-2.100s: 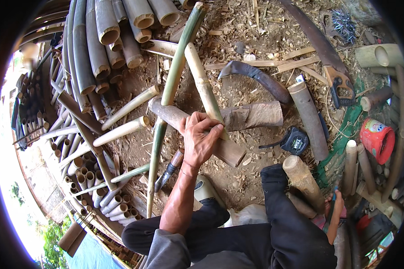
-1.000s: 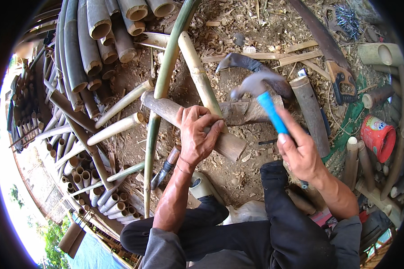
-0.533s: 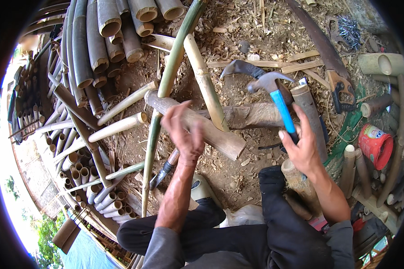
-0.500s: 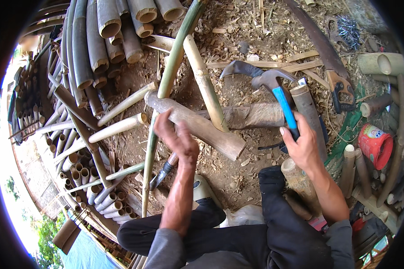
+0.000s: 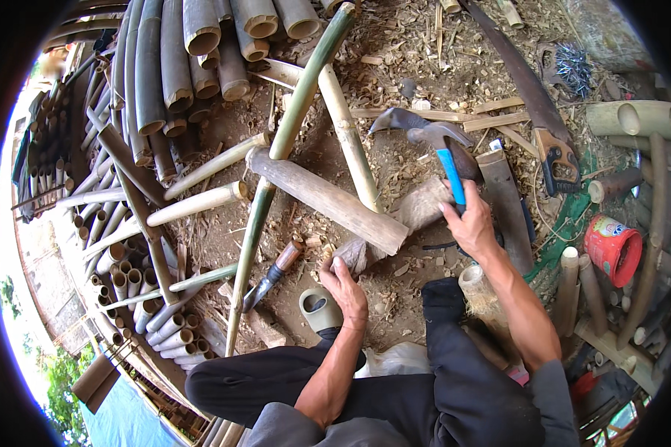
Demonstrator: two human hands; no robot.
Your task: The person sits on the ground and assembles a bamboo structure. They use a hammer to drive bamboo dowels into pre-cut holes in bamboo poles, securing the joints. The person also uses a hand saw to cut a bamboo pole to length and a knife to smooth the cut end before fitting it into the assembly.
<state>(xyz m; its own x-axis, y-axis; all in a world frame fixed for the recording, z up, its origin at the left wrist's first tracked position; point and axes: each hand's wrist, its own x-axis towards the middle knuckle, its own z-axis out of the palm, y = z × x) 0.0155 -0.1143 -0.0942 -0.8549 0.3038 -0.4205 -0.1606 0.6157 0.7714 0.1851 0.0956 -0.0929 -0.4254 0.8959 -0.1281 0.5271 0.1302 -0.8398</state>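
Note:
My right hand (image 5: 471,223) grips the blue handle of a claw hammer (image 5: 449,171), its head pointing away from me. Low beside the near end of a short rough log (image 5: 425,203), my left hand (image 5: 343,294) has its fingers apart; whether they touch the wood is unclear. Across the log lies a thick bamboo piece (image 5: 328,197), hiding its middle. A green bamboo pole (image 5: 306,93) passes through this piece's left end, and a paler pole (image 5: 349,138) meets it further right. Left of my left hand, a chisel (image 5: 272,276) with a wooden handle rests on the ground.
Bamboo tubes (image 5: 179,59) are stacked at the far left. A handsaw (image 5: 558,160) lies at the far right, with a dark curved blade (image 5: 395,119) beyond the hammer. A red bucket (image 5: 611,249) sits at the right among bamboo offcuts. Wood chips cover the ground.
My left hand has come down and right, from over the bamboo piece to the log's near end. The log has swung to a slant. My right hand and the hammer have shifted slightly left.

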